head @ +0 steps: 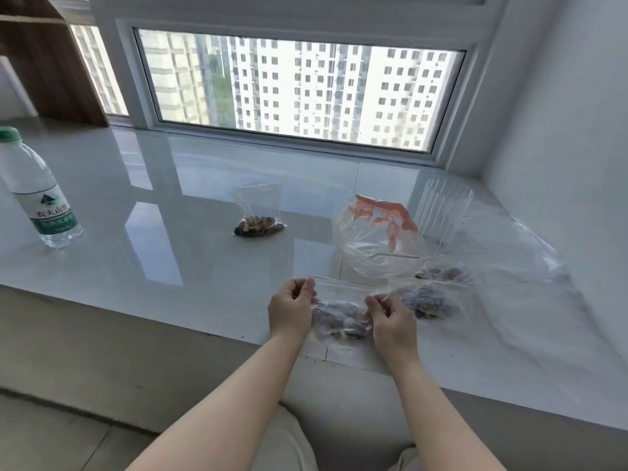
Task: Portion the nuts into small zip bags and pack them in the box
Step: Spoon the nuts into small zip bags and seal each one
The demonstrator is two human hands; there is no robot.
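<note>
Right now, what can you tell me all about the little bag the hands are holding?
The small zip bag is clear, thin plastic with a red line along its zip strip at the top. A heap of mixed nuts, brown, dark and pale, sits in its lower half. The left hand pinches the top left corner and the right hand grips the right side, holding it at the front edge of the glossy white sill. Whether the zip is closed cannot be told.

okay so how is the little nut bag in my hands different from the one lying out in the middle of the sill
The small clear zip bag in your hands is held by the left hand and right hand at the near edge; the small clear nut bag mid-sill lies untouched, farther back. Both hold mixed nuts.
</note>
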